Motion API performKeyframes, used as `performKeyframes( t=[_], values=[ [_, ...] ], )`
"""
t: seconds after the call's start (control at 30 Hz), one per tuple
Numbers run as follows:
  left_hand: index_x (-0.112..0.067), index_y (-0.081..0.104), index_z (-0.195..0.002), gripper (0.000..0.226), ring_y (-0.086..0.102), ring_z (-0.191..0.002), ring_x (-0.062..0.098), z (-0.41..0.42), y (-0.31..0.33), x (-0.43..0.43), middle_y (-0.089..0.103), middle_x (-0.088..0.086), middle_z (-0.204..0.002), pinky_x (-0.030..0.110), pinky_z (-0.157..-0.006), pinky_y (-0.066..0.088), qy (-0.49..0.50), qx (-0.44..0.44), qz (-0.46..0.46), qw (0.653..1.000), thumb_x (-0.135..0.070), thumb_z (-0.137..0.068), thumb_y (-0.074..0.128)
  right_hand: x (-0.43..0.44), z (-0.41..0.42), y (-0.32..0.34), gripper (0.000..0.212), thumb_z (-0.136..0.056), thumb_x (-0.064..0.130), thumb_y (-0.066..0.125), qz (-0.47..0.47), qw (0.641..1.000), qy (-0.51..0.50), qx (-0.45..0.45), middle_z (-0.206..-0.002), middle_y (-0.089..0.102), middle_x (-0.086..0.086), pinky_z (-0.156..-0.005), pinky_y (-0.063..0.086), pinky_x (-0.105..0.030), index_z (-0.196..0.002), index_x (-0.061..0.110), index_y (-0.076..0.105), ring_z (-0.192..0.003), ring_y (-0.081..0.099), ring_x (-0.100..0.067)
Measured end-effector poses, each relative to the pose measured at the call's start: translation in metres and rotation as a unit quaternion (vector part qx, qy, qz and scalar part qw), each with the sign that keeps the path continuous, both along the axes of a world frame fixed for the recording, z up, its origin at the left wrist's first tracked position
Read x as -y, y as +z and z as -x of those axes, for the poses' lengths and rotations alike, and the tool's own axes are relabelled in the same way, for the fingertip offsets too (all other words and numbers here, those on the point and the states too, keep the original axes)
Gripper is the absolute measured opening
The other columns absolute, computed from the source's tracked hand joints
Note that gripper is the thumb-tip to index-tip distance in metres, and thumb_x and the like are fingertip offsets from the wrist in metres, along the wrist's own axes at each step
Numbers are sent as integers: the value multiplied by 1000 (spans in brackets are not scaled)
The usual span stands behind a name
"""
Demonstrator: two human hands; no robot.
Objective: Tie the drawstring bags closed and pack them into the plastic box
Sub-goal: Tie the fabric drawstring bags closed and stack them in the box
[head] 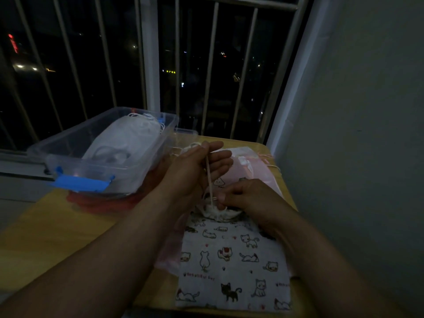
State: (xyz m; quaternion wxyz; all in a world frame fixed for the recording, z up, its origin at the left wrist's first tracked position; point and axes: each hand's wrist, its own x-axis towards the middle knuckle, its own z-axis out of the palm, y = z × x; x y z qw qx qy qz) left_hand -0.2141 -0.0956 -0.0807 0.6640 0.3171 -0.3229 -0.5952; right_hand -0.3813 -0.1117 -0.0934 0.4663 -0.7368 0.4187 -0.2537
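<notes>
A white drawstring bag with a cat print (234, 260) lies flat on the wooden table (46, 230), its gathered mouth pointing away from me. My right hand (243, 195) pinches the gathered mouth and holds it down. A cream drawstring (209, 177) runs taut from the mouth up to my left hand (197, 168), which holds it between thumb and fingers, the other fingers stretched out. A clear plastic box (107, 157) with blue latches stands at the left; a white bag (128, 138) lies inside it.
Pink bags (257, 166) lie beyond the cat-print bag, near the table's right edge. Something red (103, 203) lies under the box. A barred window is behind the table and a wall closes off the right side. The scene is dim.
</notes>
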Motion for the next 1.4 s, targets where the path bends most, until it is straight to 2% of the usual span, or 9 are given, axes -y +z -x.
performKeyframes(
  t=[0.23,0.33,0.47,0.6,0.93,1.0,1.13,1.3,1.4],
  values=[
    [-7,59,-131,41,69,-120,22,21,-3,8,69,12,-131,36,-102,54,-35,1,-10,999,-32,-113,33,-3,-4,-3,14,-94,22,72,45,998,20,-26,-82,78,2,-74,54,-24,-82,20,81,-73,67,-7],
    [-20,62,-129,38,68,-119,17,15,2,-1,72,3,-129,36,-102,53,-37,148,-23,988,-43,-110,38,-1,1,-2,15,-95,20,71,25,1000,10,12,-85,78,-1,-77,55,-25,-85,13,80,-76,68,-9],
    [-31,64,-130,29,68,-111,11,4,-4,-20,69,-7,-128,34,-98,54,-5,403,-28,915,-38,-107,47,5,11,-1,17,-95,17,70,-23,997,-10,75,-85,77,-7,-83,54,-31,-81,13,78,-80,67,-16],
    [-32,55,-142,36,55,-97,-14,-4,-11,-29,56,-20,-121,0,-75,42,-20,571,24,820,-31,-107,48,7,12,-2,18,-95,18,70,-46,994,-21,94,-90,76,-17,-93,55,-50,-80,12,78,-86,69,-28],
    [-29,63,-101,11,55,-79,-2,-9,-21,-27,62,-11,-90,21,-66,43,68,709,107,694,-30,-104,53,6,9,-6,12,-92,6,71,-37,992,-43,110,-93,77,-15,-90,57,-41,-97,-5,70,-87,71,-23],
    [-30,62,-100,11,59,-78,3,-10,-19,-27,66,-9,-90,37,-71,53,83,705,105,696,-33,-104,53,6,10,-4,10,-92,7,71,-52,991,-50,117,-92,76,-14,-85,57,-37,-95,-2,71,-86,71,-23],
    [-30,61,-101,11,61,-79,6,-12,-12,-26,65,-12,-86,43,-77,57,74,707,74,699,-37,-103,53,5,9,-1,8,-91,10,73,-58,991,-54,109,-89,76,-13,-83,58,-41,-84,9,73,-84,72,-25],
    [-5,73,-93,30,66,-87,30,-9,-5,-30,70,13,-91,53,-86,55,19,615,16,788,-28,-102,56,3,4,-1,8,-89,11,75,5,994,-83,73,-95,75,-16,-84,59,-40,-84,6,73,-92,72,-31],
    [-13,78,-87,24,70,-94,30,-14,-6,-32,75,8,-92,55,-91,57,3,567,-13,823,-30,-98,64,1,5,1,10,-90,11,74,7,994,-73,77,-96,76,-16,-78,59,-29,-89,1,74,-92,72,-30]
  ],
)
